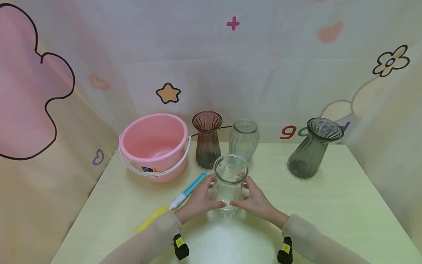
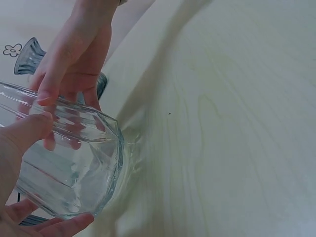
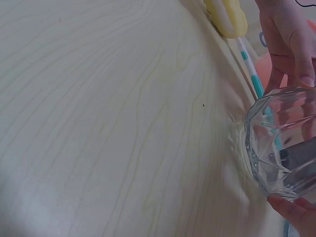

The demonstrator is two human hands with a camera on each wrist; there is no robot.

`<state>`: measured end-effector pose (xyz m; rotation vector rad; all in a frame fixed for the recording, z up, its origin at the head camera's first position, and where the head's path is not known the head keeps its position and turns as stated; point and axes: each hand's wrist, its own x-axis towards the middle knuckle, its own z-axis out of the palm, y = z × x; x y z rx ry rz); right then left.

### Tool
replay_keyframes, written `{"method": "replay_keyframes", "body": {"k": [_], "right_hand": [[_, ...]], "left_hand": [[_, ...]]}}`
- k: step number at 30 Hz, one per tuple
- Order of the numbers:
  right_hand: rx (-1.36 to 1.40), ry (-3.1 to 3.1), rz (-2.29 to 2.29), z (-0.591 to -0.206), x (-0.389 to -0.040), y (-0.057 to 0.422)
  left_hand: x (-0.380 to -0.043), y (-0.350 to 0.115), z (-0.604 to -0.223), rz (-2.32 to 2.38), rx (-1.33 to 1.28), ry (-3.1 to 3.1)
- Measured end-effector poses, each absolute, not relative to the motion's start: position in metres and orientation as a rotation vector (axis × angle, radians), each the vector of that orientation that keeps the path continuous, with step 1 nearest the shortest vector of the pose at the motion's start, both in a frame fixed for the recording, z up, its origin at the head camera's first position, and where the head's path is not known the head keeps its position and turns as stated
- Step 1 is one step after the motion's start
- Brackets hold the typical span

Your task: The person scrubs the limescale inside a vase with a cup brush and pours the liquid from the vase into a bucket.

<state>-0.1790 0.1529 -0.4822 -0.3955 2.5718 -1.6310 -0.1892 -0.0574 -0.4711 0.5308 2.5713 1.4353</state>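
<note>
A clear glass vase (image 1: 229, 183) with a round rim stands between my two hands near the middle of the table. My left hand (image 1: 202, 197) grips its left side, thumb across the front and fingers behind the glass. From the other side my right hand (image 1: 258, 201) holds it the same way, the two thumbs almost meeting. In the left wrist view the ribbed body of the vase (image 2: 74, 168) shows fingers through it. Its faceted base (image 3: 254, 148) is close over the table in the right wrist view.
Behind stand a reddish-brown vase (image 1: 207, 141) and another clear vase (image 1: 244, 139). A grey fluted vase (image 1: 306, 157) is at right. On the left sits a pink bucket (image 1: 168, 168) with a white handle. A brush with a teal handle (image 1: 189, 189) and yellow head (image 1: 151, 219) lies beside my left arm.
</note>
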Motion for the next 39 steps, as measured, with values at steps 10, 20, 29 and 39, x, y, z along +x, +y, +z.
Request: {"method": "replay_keyframes", "body": {"k": [10, 20, 29, 39], "right_hand": [[-0.421, 2.612, -1.587, -0.488, -0.178, 0.147], [-0.428, 2.633, -1.526, -0.488, -0.174, 0.143], [-0.455, 2.654, -1.521, -0.482, -0.174, 0.146], [-0.464, 2.660, -1.522, -0.483, -0.172, 0.142]], "left_hand": [[-0.187, -0.064, -0.478, 1.455, 0.591, 2.585], [-0.187, -0.074, -0.470, 1.292, 0.619, 2.618], [-0.225, -0.090, -0.449, 0.755, 0.488, 2.907], [-0.262, -0.079, -0.465, 0.376, 0.302, 2.916]]}}
